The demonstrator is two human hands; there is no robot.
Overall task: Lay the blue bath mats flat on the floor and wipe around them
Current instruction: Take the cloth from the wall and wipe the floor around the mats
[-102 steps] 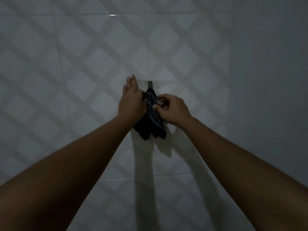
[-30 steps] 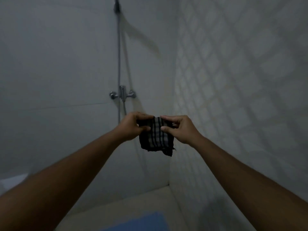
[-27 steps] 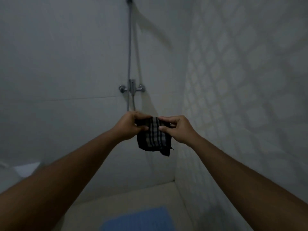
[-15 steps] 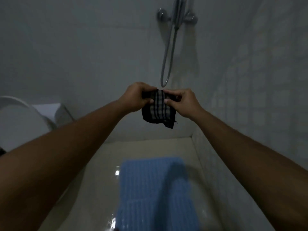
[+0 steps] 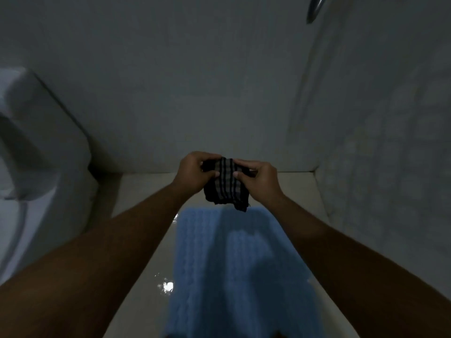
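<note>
Dim bathroom, seen from above. Left hand (image 5: pixel 195 173) and right hand (image 5: pixel 257 178) both closed in a pinch grip on the top edge of a dark striped cloth (image 5: pixel 225 189), held up between them, lower edge hanging free. Blue bath mat (image 5: pixel 234 272) flat on pale floor (image 5: pixel 141 301) beneath the arms, close to right wall. Toilet (image 5: pixel 36 167) at left. Wet glint on floor beside mat's left edge.

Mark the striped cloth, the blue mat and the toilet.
striped cloth (image 5: pixel 225 185): head view, on its striped middle between the hands.
blue mat (image 5: pixel 214 276): head view, on its bare centre, flat on the floor.
toilet (image 5: pixel 46 152): head view, on its white side, at left.
</note>
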